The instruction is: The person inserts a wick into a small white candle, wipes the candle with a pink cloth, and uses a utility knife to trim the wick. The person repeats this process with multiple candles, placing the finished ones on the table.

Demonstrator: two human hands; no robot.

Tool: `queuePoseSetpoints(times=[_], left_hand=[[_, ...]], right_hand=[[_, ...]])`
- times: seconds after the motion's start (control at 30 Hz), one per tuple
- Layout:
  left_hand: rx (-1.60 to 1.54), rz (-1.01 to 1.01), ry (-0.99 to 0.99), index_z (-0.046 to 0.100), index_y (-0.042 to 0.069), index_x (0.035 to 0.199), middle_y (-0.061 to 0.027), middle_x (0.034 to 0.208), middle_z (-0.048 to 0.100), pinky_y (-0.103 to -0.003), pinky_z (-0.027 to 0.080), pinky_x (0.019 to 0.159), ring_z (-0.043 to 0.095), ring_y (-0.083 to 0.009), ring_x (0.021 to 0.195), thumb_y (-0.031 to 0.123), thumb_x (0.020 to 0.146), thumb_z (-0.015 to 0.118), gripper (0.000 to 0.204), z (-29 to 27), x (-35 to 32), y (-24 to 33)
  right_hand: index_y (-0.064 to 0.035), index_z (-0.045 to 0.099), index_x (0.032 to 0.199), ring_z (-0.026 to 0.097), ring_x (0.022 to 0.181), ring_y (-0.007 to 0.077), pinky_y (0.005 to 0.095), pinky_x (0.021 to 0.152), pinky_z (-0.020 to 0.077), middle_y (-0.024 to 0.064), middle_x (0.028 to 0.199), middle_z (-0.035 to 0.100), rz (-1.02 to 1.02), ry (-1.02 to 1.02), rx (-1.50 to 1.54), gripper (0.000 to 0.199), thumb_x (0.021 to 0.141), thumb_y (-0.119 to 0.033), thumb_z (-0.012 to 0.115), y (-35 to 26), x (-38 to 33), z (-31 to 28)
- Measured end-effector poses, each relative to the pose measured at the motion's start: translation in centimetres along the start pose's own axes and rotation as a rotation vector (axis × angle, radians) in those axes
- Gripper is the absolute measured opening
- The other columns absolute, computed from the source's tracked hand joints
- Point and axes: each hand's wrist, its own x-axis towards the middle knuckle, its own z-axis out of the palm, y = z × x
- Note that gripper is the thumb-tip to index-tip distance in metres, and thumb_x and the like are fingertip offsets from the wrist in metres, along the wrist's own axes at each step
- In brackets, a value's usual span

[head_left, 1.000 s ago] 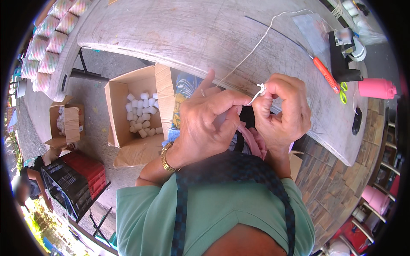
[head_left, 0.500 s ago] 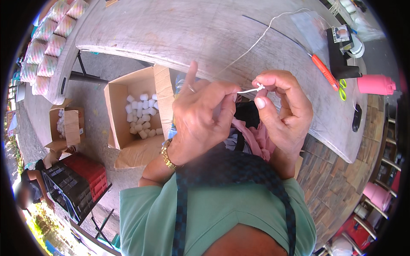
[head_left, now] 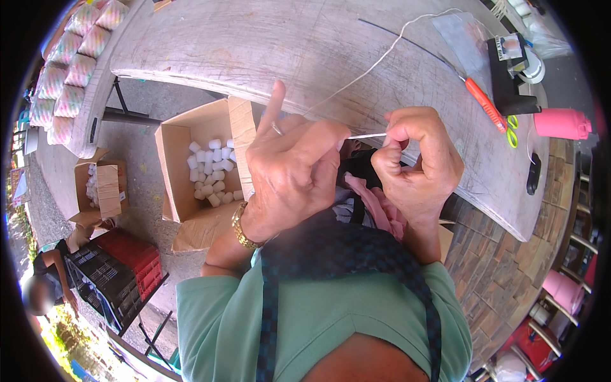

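Observation:
Between my two hands a short stretch of white cord [head_left: 367, 135] is pulled straight over the near edge of the table. My left hand [head_left: 296, 162], wearing a ring, pinches one end of that stretch between thumb and forefinger, while another finger points up and away. Thumb and curled forefinger of my right hand [head_left: 420, 153] close on the other end; the knot seen there before is hidden in the fingers. A long tail of the cord runs from near my left hand across the table to the far right.
At the table's [head_left: 254, 44] right lie an orange-handled tool [head_left: 485, 105] with a long thin rod, green-handled scissors [head_left: 512, 132], a pink bottle [head_left: 561, 123] and a black object [head_left: 533, 174]. Left of me, an open carton [head_left: 181, 153] holds white cylinders. Farther left are crates [head_left: 114, 267] and another person [head_left: 54, 274].
My right fingers have closed from a loose pinch on the knotted cord into a tight curl. My left hand has shifted slightly left, and the cord between them is now taut.

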Motion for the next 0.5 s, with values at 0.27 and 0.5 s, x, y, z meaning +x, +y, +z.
queuePoseSetpoints(times=[0.27, 0.5], left_hand=[[0.029, -0.029, 0.047, 0.067, 0.006, 0.083, -0.0022, 0.059, 0.060, -0.048, 0.032, 0.112, 0.059, -0.0147, 0.051, -0.004, 0.080, 0.061, 0.013, 0.1, 0.3, -0.1], [0.019, 0.023, 0.054, 0.066, 0.008, 0.083, -0.0030, 0.061, 0.060, -0.052, 0.035, 0.109, 0.058, -0.0199, 0.055, -0.004, 0.072, 0.061, 0.018, 0.3, 0.3, -0.2]], right_hand=[[-0.0017, 0.065, 0.098, 0.061, 0.070, 0.0169, 0.0275, 0.066, 0.0500, 0.0117, 0.096, 0.063, 0.119, -0.037, 0.246, 0.034, 0.066, 0.011, 0.067, 0.1, 1.0, -1.6], [0.0000, 0.058, 0.083, 0.058, 0.070, 0.0166, 0.0262, 0.065, 0.0466, 0.0108, 0.079, 0.060, -0.010, -0.098, 0.067, 0.027, 0.062, 0.018, 0.057, 0.4, 0.3, -0.9]])
